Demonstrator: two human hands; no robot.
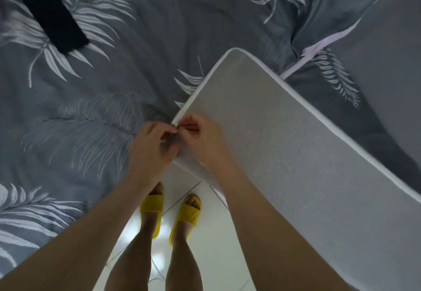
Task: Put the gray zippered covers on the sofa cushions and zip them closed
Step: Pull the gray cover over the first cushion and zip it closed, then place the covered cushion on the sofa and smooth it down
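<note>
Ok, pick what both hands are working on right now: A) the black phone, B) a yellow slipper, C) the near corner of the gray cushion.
C: the left hand and right hand both pinch the gray cushion at its near corner, while the black phone lies untouched on the bedsheet.

view: head, single wide-angle | faces steeply down | bedspread [95, 113] ahead, floor [205, 233] underfoot | close range

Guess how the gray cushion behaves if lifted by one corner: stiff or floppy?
Probably fairly stiff: the cushion lies flat, edges straight, where its corner overhangs the bed. Likely light: the left hand and right hand merely pinch that corner. Its textured cover looks grippy.
</note>
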